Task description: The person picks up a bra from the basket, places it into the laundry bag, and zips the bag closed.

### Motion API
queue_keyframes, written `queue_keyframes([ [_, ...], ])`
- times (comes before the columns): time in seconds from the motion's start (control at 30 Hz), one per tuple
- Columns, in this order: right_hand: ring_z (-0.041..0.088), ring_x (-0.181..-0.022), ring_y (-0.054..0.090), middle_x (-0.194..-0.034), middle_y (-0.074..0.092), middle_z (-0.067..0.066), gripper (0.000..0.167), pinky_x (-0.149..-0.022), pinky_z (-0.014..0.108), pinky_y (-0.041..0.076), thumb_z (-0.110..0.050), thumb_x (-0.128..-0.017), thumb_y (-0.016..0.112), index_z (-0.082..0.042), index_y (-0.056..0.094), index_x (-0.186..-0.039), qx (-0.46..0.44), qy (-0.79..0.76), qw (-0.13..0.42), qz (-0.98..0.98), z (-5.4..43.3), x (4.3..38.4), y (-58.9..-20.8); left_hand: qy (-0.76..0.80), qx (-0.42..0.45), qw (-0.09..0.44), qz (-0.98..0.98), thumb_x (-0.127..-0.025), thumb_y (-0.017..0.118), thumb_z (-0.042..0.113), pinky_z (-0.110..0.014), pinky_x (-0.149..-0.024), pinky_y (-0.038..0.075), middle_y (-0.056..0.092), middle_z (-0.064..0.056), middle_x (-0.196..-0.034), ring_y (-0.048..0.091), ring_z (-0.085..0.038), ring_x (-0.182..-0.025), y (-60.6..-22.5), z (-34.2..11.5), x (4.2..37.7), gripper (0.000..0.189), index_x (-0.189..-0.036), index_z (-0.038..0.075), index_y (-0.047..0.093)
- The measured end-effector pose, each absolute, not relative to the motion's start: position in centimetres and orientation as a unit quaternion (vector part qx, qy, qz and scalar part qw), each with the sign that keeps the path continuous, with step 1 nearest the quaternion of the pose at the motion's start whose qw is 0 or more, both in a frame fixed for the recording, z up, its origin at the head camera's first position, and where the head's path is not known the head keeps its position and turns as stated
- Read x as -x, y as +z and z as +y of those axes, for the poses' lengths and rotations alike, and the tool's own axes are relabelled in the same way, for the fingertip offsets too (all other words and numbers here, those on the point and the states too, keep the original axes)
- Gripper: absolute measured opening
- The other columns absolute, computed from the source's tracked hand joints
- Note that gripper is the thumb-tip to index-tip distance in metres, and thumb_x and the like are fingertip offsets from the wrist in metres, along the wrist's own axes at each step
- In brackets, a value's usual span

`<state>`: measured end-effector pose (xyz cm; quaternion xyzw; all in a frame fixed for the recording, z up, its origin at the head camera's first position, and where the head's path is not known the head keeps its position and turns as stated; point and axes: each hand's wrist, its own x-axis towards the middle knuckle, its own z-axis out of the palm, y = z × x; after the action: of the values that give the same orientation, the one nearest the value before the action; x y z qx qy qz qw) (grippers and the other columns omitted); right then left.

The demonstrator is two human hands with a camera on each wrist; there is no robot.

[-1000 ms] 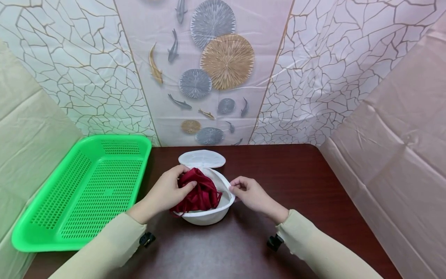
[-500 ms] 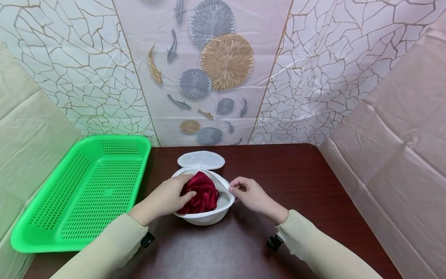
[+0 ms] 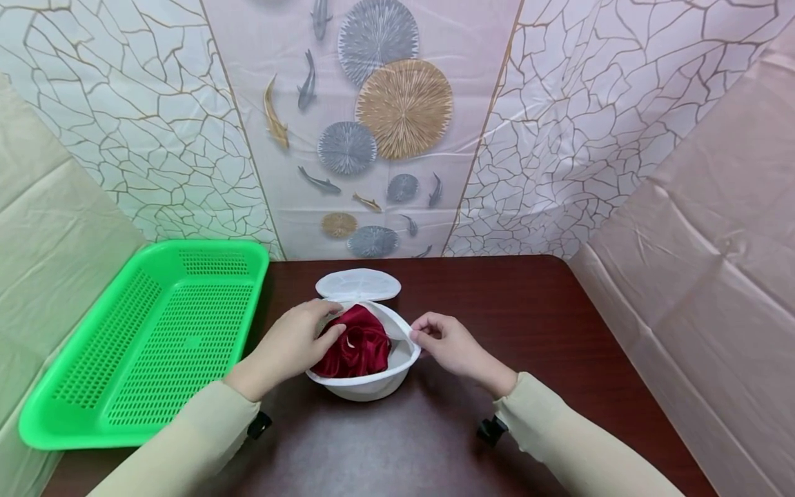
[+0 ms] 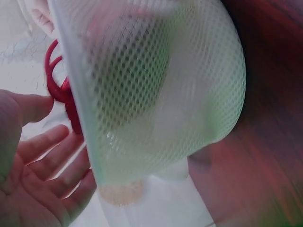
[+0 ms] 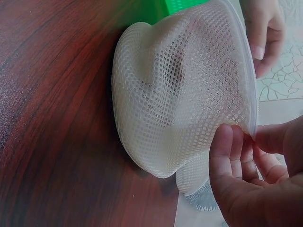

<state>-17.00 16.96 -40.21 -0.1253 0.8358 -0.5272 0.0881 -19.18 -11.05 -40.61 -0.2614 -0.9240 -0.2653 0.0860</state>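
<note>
A white mesh laundry bag [image 3: 371, 391] stands on the table with its round lid [image 3: 359, 284] laid back behind it. Bunched inside its mouth is a glossy dark red satin garment [image 3: 359, 348]; the left wrist view shows thin red straps [image 4: 49, 71] looping above the rim. My left hand [image 3: 292, 345] is at the left side of the mouth, thumb over the garment's edge, fingers extended and spread near the rim. On the opposite side, my right hand [image 3: 450, 343] pinches the bag's rim between thumb and fingers, as the right wrist view also shows.
A green perforated plastic basket [image 3: 186, 338] stands at the left of the dark wooden table [image 3: 515, 324]. Patterned sheeting [image 3: 397, 200] hangs behind the table, and plain cloth walls [image 3: 702, 262] flank it.
The red garment has gone from overhanging the bag's left rim to lying within its mouth. My left hand pressed inward, then drew back slightly left. My right hand stays at the rim.
</note>
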Motion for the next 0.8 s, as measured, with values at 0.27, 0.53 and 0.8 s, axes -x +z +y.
queue_keyframes([
  [0.27,0.03,-0.078,0.064,-0.088,0.064,0.016,0.011,-0.065,0.033,0.055,-0.004,-0.094,0.061,0.004,0.064,-0.1,0.12,-0.535,0.092,0.831,17.3,17.8,-41.9,-0.293,0.216,0.12,-0.924,-0.089,0.069,0.021,-0.041,-0.083,0.049,0.062,-0.008,-0.111,0.059,-0.021,-0.096,-40.0,-12.9,19.8,0.03,-0.116,0.007,0.064],
  [0.53,0.021,-0.073,0.064,-0.086,0.065,0.008,0.007,-0.064,0.032,0.055,-0.008,-0.094,0.063,-0.003,0.066,-0.097,0.114,-0.531,0.083,0.835,17.7,18.3,-43.3,-0.287,0.182,0.092,-0.936,-0.089,0.07,0.023,-0.044,-0.082,0.049,0.062,-0.012,-0.111,0.058,-0.024,-0.093,-40.8,-13.4,19.9,0.036,-0.118,0.002,0.062],
  [0.8,0.018,-0.072,0.064,-0.086,0.066,0.008,0.006,-0.065,0.033,0.056,-0.007,-0.094,0.063,-0.002,0.066,-0.097,0.107,-0.54,0.082,0.831,17.6,18.1,-43.5,-0.289,0.153,0.047,-0.944,-0.089,0.069,0.02,-0.041,-0.075,0.051,0.064,-0.01,-0.099,0.061,-0.022,-0.085,-41.7,-13.2,20.4,0.033,-0.114,0.001,0.061],
])
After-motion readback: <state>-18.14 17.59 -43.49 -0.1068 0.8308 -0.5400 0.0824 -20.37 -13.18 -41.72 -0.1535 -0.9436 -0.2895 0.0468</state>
